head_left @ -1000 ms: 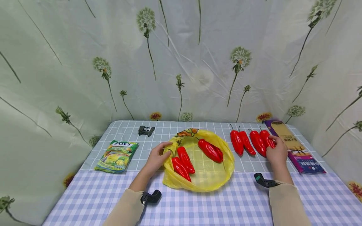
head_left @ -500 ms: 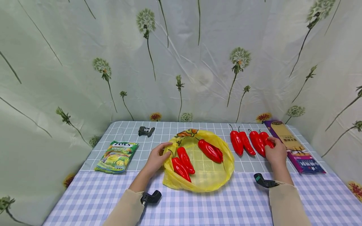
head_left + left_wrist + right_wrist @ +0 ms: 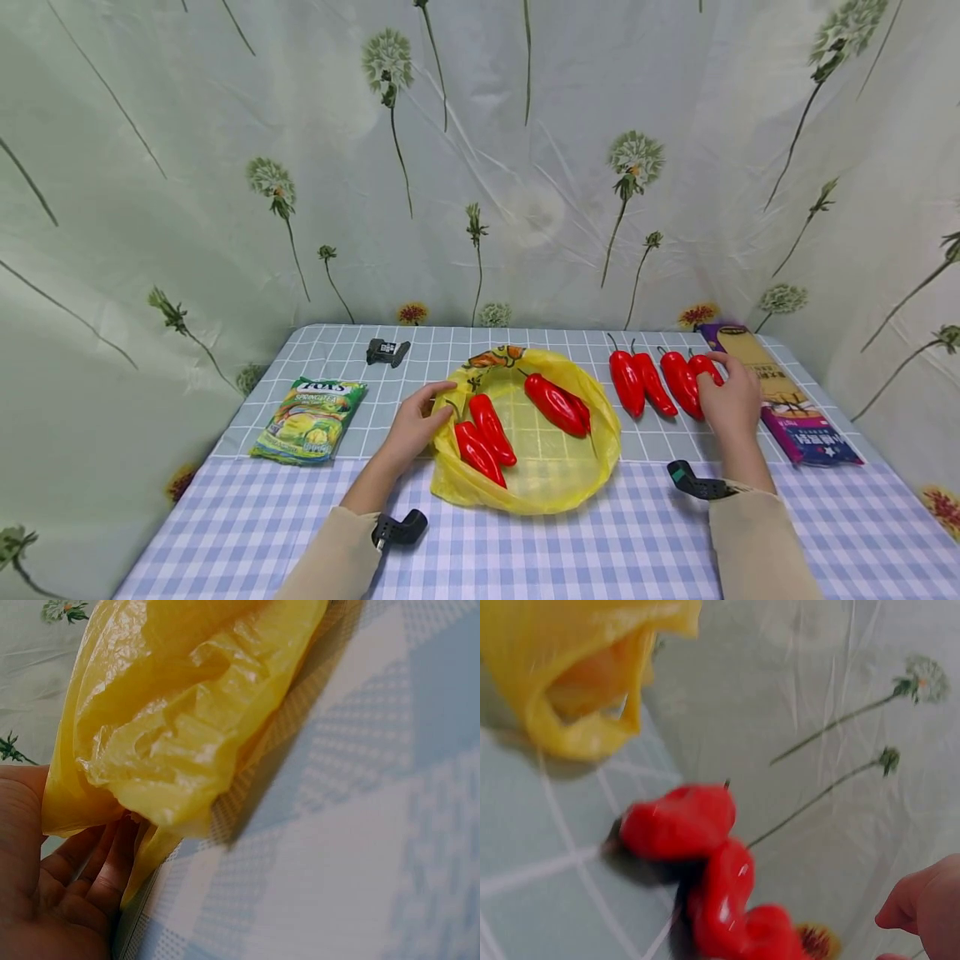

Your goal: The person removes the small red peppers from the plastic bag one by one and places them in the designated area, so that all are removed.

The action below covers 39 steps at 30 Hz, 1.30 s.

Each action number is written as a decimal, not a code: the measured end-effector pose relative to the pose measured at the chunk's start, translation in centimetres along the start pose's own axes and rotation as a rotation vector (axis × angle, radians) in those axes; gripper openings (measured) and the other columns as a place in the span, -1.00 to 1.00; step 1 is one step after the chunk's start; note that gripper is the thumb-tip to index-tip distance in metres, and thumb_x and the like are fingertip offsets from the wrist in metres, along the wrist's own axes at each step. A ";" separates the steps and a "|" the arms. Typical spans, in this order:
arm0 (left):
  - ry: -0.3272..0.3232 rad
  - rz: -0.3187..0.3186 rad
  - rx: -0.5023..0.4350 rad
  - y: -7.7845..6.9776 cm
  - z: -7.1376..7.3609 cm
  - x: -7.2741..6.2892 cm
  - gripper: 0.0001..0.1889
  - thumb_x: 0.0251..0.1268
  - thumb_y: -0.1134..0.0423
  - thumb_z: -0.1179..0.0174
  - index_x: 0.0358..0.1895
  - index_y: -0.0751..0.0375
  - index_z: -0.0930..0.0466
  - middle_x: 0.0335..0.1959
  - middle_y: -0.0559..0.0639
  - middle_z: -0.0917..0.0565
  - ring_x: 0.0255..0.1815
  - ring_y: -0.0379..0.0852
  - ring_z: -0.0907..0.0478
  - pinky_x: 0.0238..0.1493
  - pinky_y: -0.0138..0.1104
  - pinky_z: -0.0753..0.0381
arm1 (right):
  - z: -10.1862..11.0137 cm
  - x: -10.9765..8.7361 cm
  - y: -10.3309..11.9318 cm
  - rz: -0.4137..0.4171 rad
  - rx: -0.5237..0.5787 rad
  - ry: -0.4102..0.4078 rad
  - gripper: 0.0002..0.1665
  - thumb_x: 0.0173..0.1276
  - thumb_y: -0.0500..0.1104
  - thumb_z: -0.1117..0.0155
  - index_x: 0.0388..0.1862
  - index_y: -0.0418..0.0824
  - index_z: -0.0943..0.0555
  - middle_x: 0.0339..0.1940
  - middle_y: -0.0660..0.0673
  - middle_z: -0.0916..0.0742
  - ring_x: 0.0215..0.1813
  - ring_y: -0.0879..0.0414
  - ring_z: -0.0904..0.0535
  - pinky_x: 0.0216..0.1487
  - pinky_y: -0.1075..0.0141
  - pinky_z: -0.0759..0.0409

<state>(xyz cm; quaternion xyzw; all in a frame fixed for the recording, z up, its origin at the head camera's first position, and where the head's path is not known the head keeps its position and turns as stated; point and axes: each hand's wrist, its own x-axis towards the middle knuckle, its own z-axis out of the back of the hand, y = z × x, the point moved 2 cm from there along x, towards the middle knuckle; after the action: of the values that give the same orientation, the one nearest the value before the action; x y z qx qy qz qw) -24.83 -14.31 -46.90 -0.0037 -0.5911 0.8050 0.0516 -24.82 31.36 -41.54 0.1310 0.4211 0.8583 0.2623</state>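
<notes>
A yellow plastic bag (image 3: 551, 492) lies with its mouth spread wide and several long red peppers (image 3: 553, 405) inside. My left hand (image 3: 412, 423) holds the bag's left rim, its thumb on one side of the film and its fingers on the other; in the left wrist view the bag (image 3: 165, 727) hides part of the fingers. To the right of the bag several more red peppers (image 3: 627, 385) lie in a row, stems away from me. My right hand (image 3: 733, 400) grips the rightmost pepper (image 3: 703, 367) between thumb and fingers. In the right wrist view that pepper is out of frame.
A green candy packet (image 3: 309, 422) lies to the left of my left hand. A small black device (image 3: 387, 352) sits near the back edge. To the right of my right hand lies a purple and gold package (image 3: 787, 396). A floral curtain (image 3: 540, 167) hangs behind the table.
My right hand has shifted slightly left, and less of the rightmost pepper shows beyond its fingers. The left hand and the bag keep their place. The head view has tilted up slightly.
</notes>
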 end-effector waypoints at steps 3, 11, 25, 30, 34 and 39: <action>0.001 0.001 0.002 -0.1 0.0 -0.1 -0.60 0.39 0.29 -0.18 0.27 0.00 -0.56 0.31 0.04 -0.56 0.13 -0.03 -0.54 0.07 -0.37 -0.60 | 0.2 -0.5 1.2 0.041 0.022 -0.006 -0.36 0.47 -0.15 -0.01 0.53 -0.09 -0.30 0.60 -0.30 -0.24 0.60 -0.29 -0.05 0.43 -0.36 -0.19; 0.012 0.004 -0.020 0.0 0.0 -0.1 -0.60 0.39 0.28 -0.19 0.28 0.02 -0.56 0.31 0.04 -0.56 0.14 -0.02 -0.54 0.06 -0.37 -0.59 | 0.3 -2.2 4.1 0.152 0.037 0.031 -0.40 0.46 -0.14 -0.04 0.48 -0.07 -0.37 0.56 -0.31 -0.31 0.58 -0.26 -0.13 0.45 -0.33 -0.21; 0.015 0.003 -0.013 -0.5 0.0 -0.1 -0.59 0.38 0.30 -0.19 0.28 0.04 -0.55 0.29 0.07 -0.57 0.10 -0.03 -0.55 -0.03 -0.43 -0.61 | -0.9 -4.7 6.8 0.286 0.054 0.184 -0.39 0.46 -0.10 -0.11 0.48 -0.04 -0.36 0.52 -0.26 -0.35 0.47 -0.25 -0.31 0.33 -0.18 -0.47; 0.015 0.015 -0.004 -0.5 0.0 -0.1 -0.59 0.38 0.28 -0.19 0.28 0.01 -0.55 0.30 0.04 -0.56 0.11 -0.03 -0.55 -0.01 -0.42 -0.62 | -1.3 -5.4 7.2 0.374 0.042 0.239 -0.36 0.45 -0.08 -0.15 0.49 -0.06 -0.31 0.51 -0.24 -0.38 0.46 -0.24 -0.35 0.36 -0.15 -0.46; 0.009 0.014 -0.006 -0.6 0.0 -0.3 -0.59 0.38 0.30 -0.18 0.27 0.03 -0.56 0.29 0.06 -0.56 0.11 -0.01 -0.54 -0.04 -0.43 -0.62 | -1.8 -5.8 7.5 0.415 0.035 0.268 -0.35 0.44 -0.09 -0.16 0.48 -0.07 -0.31 0.48 -0.25 -0.40 0.45 -0.25 -0.36 0.36 -0.14 -0.46; 0.006 0.018 0.002 -0.8 0.0 -0.3 -0.60 0.38 0.30 -0.18 0.27 0.02 -0.56 0.29 0.05 -0.56 0.12 -0.01 -0.54 0.01 -0.39 -0.63 | -2.2 -6.4 8.0 0.449 0.038 0.287 -0.36 0.43 -0.13 -0.19 0.47 -0.10 -0.33 0.46 -0.26 -0.42 0.44 -0.26 -0.38 0.31 -0.14 -0.50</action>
<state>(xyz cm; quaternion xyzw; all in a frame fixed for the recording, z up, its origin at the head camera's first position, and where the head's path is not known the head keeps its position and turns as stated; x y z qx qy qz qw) -24.43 -14.13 -46.18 -0.0114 -0.5901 0.8060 0.0460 -23.22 22.30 -36.54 0.1030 0.4306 0.8967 0.0002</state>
